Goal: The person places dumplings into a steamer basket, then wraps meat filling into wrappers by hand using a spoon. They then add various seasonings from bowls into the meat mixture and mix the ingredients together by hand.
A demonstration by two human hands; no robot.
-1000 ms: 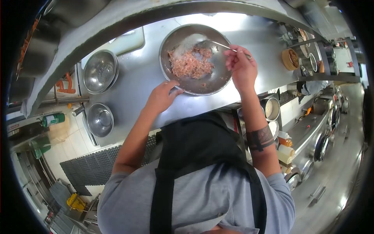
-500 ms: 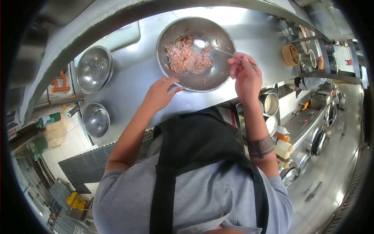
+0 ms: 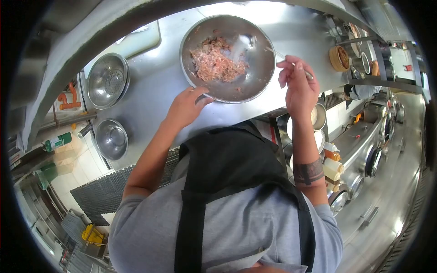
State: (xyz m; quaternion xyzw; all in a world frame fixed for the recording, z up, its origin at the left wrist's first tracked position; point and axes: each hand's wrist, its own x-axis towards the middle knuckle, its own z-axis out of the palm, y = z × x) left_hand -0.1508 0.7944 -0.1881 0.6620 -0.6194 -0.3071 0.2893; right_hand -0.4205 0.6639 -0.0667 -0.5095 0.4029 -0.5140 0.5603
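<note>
Head view: looks down on a steel worktop (image 3: 157, 86); clock positions are read from the centre of the mixing bowl (image 3: 260, 73).
Mixing bowl: upright on the worktop, in front of the person.
Minced meat (image 3: 216, 64): gathered in the mixing bowl from the centre towards 9 o'clock; metal shows at 4.
Left hand (image 3: 184, 110): at 7 o'clock, thumb and fingers pinching the rim.
Right hand (image 3: 300, 88): outside the rim at 4 o'clock, fingers closed on the handle of the spoon (image 3: 279, 54), which crosses the rim at 3.
Spoon head: blurred against bright metal near 1 o'clock; its load, if any, cannot be told.
Handling advice: hold the rim firmly, draw low strokes along the wall and fold inward, keeping the minced meat off the rim.
Neighbours: colander (image 3: 105, 81) at 9, small bowl (image 3: 111, 139) at 8, pale board (image 3: 146, 38) towards 10, round basket (image 3: 335, 60) at 3.
Obstructions: overhead shelf (image 3: 73, 51) arches from 9 to 12, probably restricting high lifts; squeeze bottles (image 3: 334, 168) stand beside the right forearm towards 5.
</note>
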